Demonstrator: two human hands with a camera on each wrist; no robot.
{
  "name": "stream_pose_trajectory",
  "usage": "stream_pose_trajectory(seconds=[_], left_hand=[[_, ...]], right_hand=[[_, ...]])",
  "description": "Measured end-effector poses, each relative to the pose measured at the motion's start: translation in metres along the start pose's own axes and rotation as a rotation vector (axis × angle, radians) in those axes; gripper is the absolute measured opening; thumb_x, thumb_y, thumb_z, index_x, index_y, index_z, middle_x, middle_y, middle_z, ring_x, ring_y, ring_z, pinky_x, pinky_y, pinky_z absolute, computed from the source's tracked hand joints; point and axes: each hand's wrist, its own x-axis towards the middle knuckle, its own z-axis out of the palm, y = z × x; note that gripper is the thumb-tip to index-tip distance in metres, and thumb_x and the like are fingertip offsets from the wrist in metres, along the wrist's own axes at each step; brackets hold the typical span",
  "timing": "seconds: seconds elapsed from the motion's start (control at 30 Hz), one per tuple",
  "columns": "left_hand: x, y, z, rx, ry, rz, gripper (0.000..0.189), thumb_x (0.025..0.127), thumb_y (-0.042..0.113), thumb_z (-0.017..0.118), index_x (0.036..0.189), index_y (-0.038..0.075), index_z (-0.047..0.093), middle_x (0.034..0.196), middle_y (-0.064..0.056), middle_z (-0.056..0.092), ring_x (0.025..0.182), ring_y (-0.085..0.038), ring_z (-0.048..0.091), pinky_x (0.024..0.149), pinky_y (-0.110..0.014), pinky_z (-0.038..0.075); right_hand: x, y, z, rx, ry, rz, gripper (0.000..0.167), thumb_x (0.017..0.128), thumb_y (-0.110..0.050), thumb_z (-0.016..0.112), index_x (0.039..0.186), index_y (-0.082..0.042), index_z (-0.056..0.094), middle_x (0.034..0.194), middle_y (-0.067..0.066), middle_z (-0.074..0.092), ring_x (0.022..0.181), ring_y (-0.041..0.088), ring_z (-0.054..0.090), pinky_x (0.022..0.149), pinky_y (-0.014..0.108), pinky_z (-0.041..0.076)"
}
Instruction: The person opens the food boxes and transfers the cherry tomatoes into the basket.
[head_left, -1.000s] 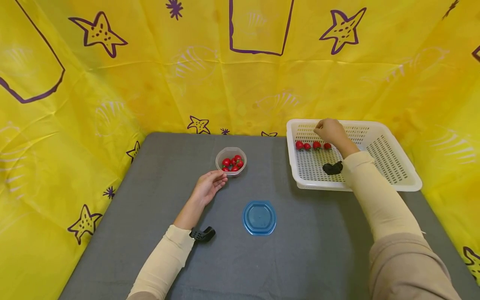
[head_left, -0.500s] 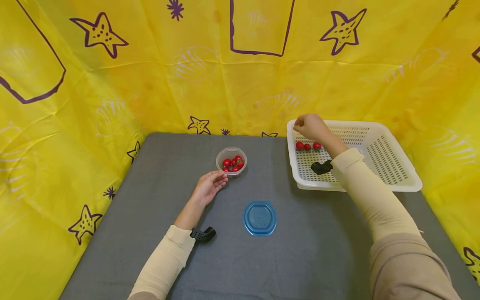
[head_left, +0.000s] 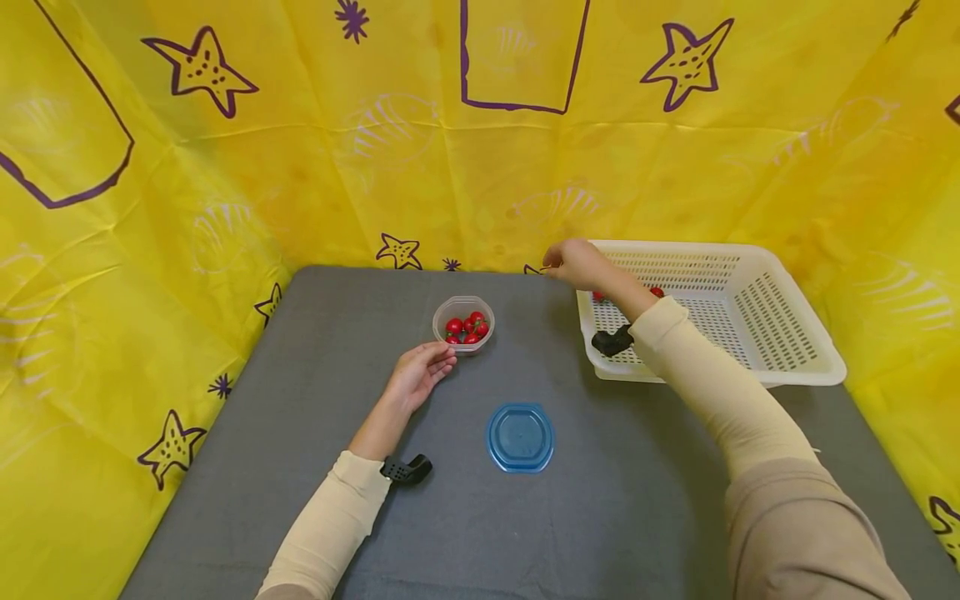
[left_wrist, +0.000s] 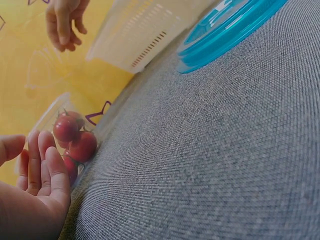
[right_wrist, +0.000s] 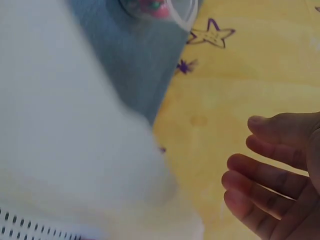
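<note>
My left hand (head_left: 420,375) has its fingertips right at the near rim of a small clear plastic container (head_left: 461,305), fingers lightly bent and thumb apart. Several red cherry tomatoes (left_wrist: 66,128) with green stems lie in that container. Above the left end of a white basket (head_left: 750,354) hangs my right hand (head_left: 581,265), its fingers loosely bent; nothing shows between them in the right wrist view. Inside the basket a cherry tomato (head_left: 657,292) shows past the right forearm, another peeks out below the hand, and the arm hides part of the inside.
A blue lid (head_left: 521,437) lies on the grey cloth (head_left: 480,533), in front of the container. Yellow patterned sheeting (head_left: 405,183) encloses the back and sides. Black wrist straps (head_left: 406,471) show on both arms.
My right hand has moved left from over the basket's middle to past its left edge. The left hand, container and lid have stayed in place.
</note>
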Motion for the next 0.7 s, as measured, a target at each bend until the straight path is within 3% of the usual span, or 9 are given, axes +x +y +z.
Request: stream_pose_trajectory(seconds=[0.47, 0.7], left_hand=[[0.0, -0.001, 0.0, -0.008, -0.007, 0.005, 0.009, 0.099, 0.011, 0.055, 0.093, 0.01, 0.062, 0.077, 0.002, 0.07, 0.073, -0.009, 0.068, 0.075, -0.022, 0.056], [0.001, -0.001, 0.0, -0.001, -0.021, 0.017, 0.008, 0.099, 0.011, 0.054, 0.095, 0.009, 0.06, 0.077, 0.003, 0.07, 0.074, -0.009, 0.068, 0.075, -0.022, 0.056]], right_hand=[[0.016, -0.034, 0.031, -0.014, -0.048, -0.182, 0.018, 0.086, -0.01, 0.068, 0.1, 0.002, 0.07, 0.094, 0.017, 0.072, 0.089, 0.03, 0.066, 0.084, 0.042, 0.052], [0.021, -0.05, 0.048, -0.017, -0.091, -0.214, 0.019, 0.086, -0.009, 0.069, 0.102, 0.001, 0.071, 0.094, 0.015, 0.072, 0.088, 0.027, 0.065, 0.083, 0.04, 0.053]])
